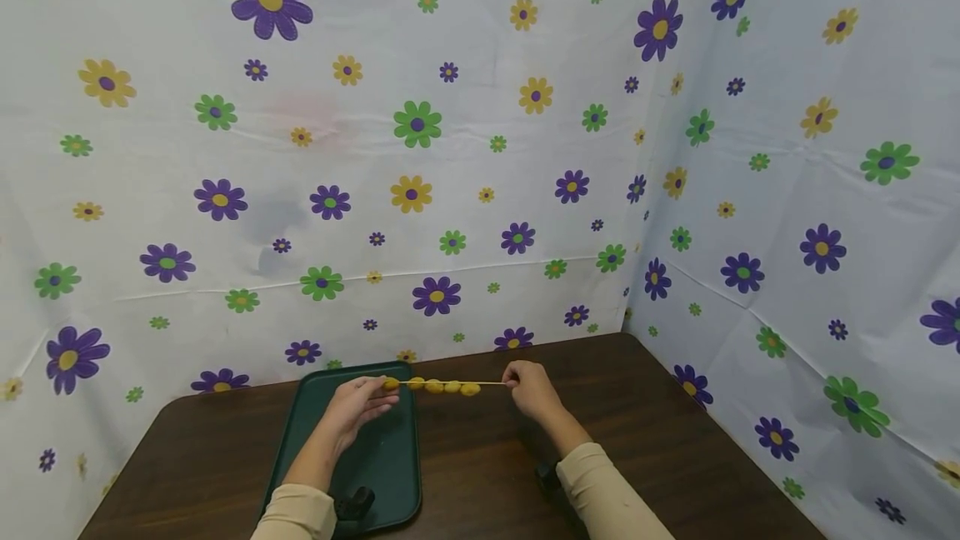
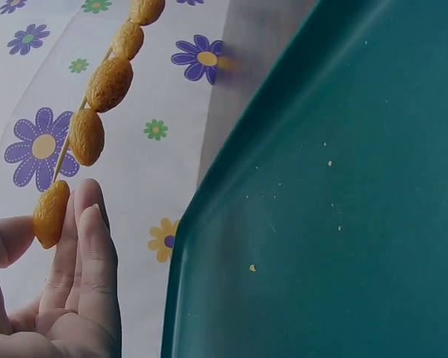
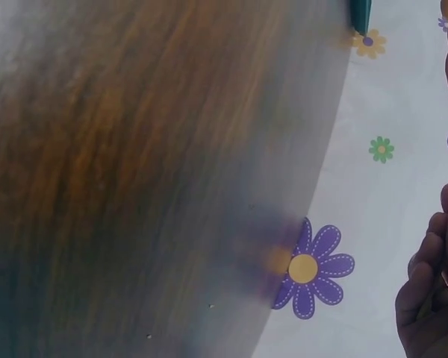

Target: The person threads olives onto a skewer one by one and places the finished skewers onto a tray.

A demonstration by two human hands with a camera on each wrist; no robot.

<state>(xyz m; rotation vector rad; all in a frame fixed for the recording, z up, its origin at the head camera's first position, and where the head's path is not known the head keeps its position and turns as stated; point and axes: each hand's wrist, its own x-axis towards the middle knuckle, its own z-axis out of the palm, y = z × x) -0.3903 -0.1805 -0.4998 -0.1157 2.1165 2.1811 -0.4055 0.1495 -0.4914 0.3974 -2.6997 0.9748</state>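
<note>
Between the two hands, a thin wooden skewer [image 1: 491,382] is held nearly level above the table, threaded with several small, wrinkled, yellow-brown oval pieces of food [image 1: 433,387]. My left hand [image 1: 351,408] pinches the end piece [image 2: 52,214] between thumb and fingers, over the tray. A short length of bare stick separates that piece from the others, which sit close together. At the opposite end, my right hand [image 1: 534,392] grips the bare stick. Only part of the right hand [image 3: 433,291] appears in the right wrist view, its fingers curled around the stick.
A dark green tray [image 1: 390,473] lies on the left part of the brown wooden table [image 1: 480,473], with a few tiny crumbs [image 2: 252,268] on it. White flower-printed sheeting [image 1: 465,207] stands behind the table and along its right side.
</note>
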